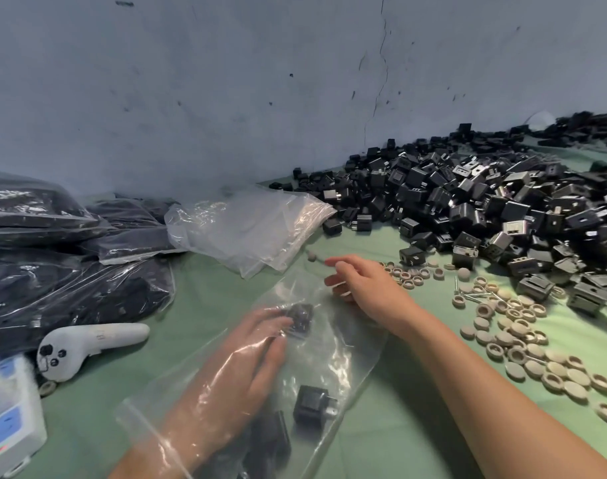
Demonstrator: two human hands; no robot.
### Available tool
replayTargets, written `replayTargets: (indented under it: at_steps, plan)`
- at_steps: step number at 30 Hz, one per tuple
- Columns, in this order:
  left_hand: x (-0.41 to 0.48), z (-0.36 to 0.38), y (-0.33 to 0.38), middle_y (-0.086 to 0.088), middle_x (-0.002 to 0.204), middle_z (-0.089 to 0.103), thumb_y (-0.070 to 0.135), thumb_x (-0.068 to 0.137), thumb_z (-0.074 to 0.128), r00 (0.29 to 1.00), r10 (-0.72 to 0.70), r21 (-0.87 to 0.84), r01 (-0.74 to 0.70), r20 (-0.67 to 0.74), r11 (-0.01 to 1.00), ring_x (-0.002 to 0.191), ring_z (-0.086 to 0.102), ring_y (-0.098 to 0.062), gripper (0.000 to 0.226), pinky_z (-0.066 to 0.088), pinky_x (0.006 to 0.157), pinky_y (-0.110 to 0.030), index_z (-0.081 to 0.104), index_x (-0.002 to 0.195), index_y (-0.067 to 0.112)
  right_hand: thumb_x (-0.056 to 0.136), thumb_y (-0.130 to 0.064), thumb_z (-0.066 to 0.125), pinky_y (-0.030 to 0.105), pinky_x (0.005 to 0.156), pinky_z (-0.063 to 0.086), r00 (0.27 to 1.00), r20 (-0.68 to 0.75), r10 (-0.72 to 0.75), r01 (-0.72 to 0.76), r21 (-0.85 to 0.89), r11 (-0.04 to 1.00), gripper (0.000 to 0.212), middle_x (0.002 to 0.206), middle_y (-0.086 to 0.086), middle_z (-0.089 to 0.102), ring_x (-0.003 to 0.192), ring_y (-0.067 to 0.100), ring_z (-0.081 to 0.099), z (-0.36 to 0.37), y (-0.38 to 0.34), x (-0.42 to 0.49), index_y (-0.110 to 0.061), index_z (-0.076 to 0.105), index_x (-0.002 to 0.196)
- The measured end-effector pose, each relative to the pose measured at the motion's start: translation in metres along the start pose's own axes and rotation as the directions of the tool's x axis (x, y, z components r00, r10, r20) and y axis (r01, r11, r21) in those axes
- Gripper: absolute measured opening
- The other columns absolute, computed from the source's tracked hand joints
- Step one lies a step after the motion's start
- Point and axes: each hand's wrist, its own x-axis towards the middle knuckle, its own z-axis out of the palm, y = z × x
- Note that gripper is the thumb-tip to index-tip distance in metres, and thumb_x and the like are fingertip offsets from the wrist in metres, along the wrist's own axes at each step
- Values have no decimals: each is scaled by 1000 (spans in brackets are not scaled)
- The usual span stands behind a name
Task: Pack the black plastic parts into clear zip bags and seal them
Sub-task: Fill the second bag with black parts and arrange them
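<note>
A clear zip bag [343, 344] lies on the green cloth in front of me. My left hand [239, 368] is inside it, and its fingertips and thumb pinch a black plastic part [300, 319] near the bag's far end. Another black part [312, 404] lies lower in the bag, with more dark parts [267, 444] beside my wrist. My right hand [360, 281] hovers at the bag's far corner with its fingers loosely curled and nothing in them. A big heap of loose black parts [485, 209] fills the right side.
Filled bags of black parts [70, 271] are stacked at the left, with empty clear bags [246, 226] beside them. Beige rings and caps [523, 340] are scattered at the right. A white controller [87, 344] and a white device [8, 416] lie at the lower left. A wall stands close behind.
</note>
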Motion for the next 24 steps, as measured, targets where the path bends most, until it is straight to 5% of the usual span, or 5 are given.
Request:
replayTargets:
  at_steps: [5, 8, 14, 18, 24]
  plan:
    - [-2, 7, -4, 31, 140, 41, 33, 101, 50, 991, -88, -128, 100, 98, 987, 116, 47, 20, 37, 42, 91, -5, 50, 139, 30, 103, -26, 48, 19, 62, 51, 969, 172, 179, -179, -14, 984, 27, 104, -4, 72, 67, 7, 60, -4, -3, 41, -21, 66, 121]
    - [1, 11, -3, 38, 135, 37, 23, 99, 52, 974, -163, -157, 188, 156, 970, 103, 42, 32, 48, 40, 90, -1, 33, 133, 50, 102, -36, 48, 24, 69, 51, 980, 162, 118, -54, -355, 933, 27, 104, -14, 72, 71, 5, 60, -21, -1, 46, -34, 68, 120]
    - [0, 4, 4, 16, 140, 49, 7, 102, 47, 937, -299, -309, 344, 183, 887, 105, 53, 18, 45, 39, 83, 1, 42, 143, 26, 99, -51, 49, 44, 98, 41, 983, -117, -139, -46, -902, 429, 28, 127, -5, 63, 117, 25, 52, -68, 40, 26, -41, 66, 118]
    - [6, -4, 12, 9, 138, 53, 6, 106, 37, 922, -341, -341, 385, 183, 858, 120, 53, -1, 42, 41, 93, -7, 43, 141, 27, 94, -60, 44, 43, 107, 40, 958, 65, -281, 198, -856, 477, 42, 132, -8, 60, 123, 19, 52, -52, 39, 25, -38, 61, 126]
    - [3, -5, 13, 12, 138, 52, 12, 101, 51, 935, -298, -287, 344, 193, 894, 103, 53, 18, 42, 38, 80, 2, 44, 138, 31, 87, -59, 55, 36, 96, 49, 920, 325, -220, 389, -683, 619, 35, 117, -12, 62, 105, 12, 55, -13, 17, 42, -36, 69, 110]
